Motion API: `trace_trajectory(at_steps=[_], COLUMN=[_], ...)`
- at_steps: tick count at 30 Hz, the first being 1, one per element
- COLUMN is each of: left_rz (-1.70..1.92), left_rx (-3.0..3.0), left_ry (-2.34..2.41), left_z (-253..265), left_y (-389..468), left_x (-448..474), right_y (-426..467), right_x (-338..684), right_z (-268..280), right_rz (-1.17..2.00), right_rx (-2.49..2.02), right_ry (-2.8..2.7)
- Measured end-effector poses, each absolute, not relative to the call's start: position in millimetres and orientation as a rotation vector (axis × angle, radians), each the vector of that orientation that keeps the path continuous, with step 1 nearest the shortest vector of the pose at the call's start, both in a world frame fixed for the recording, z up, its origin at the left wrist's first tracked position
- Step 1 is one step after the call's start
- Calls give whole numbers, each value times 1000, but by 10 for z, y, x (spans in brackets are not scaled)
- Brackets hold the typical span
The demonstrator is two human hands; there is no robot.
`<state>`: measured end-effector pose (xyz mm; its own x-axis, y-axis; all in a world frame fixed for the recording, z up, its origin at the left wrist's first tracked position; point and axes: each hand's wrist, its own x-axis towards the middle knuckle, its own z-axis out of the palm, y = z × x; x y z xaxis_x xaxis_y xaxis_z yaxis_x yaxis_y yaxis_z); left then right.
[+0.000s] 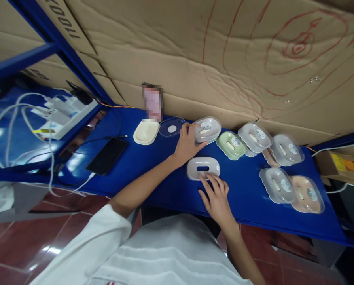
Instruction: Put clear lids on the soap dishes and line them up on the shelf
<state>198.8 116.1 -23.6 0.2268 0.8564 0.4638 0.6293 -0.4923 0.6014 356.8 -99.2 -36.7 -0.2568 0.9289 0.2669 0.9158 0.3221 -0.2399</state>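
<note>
My left hand [187,143] grips the left side of a pale grey soap dish [210,131] with a clear cover, its thumb along the near edge. The edge of another dish seems to show beneath it. Closer to me lies a pale grey oval tray [192,168] with a slot in its middle. The fingertips of my right hand [216,193] touch or nearly touch its near rim, with the fingers apart. A green lidded dish [237,149] sits just to the right. A cream dish [146,132] and a loose clear lid [179,123] lie to the left.
Several more lidded dishes [255,136] lie along the right of the blue table [171,190]. A phone [153,103] leans against the cardboard wall [177,59]. At left are a black phone [107,156] on a cable and a power strip [70,118]. A cardboard box [343,166] stands far right.
</note>
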Motion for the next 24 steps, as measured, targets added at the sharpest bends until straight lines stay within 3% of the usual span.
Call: trace_trajectory(at_steps=[11, 19, 24], left_rz=[599, 642, 698], left_rx=[2427, 2472, 2505], left_ry=[1697, 1417, 1198], left_z=[-265, -300, -222], left_y=[628, -256, -360], left_x=[864, 532, 506], right_y=[-982, -836, -794], right_x=[3663, 3823, 3762], right_z=[-416, -347, -363], right_rz=[-9, -108, -99], right_rx=[-1598, -1624, -1626], right_ry=[-2094, -1976, -2011])
